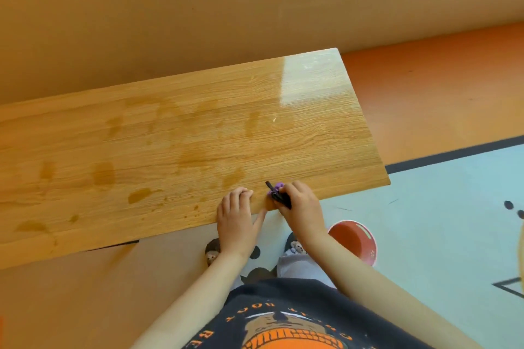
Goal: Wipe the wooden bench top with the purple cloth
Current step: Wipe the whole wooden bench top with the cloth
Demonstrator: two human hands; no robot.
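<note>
The wooden bench top (181, 139) runs from the left edge to the right of centre, with several darker damp patches across it and glare at its far right corner. My right hand (300, 204) rests at the near edge, closed around a small bunched purple cloth (277, 189) with a dark strip; only a little of the cloth shows past the fingers. My left hand (236, 218) lies just left of it, fingers curled over the bench's near edge, holding nothing.
A tan wall stands behind the bench. Orange floor (442, 99) lies to the right, and a pale blue mat (442, 218) with a red ball print lies beside my feet (212, 252). The bench's right end stops at about (388, 178).
</note>
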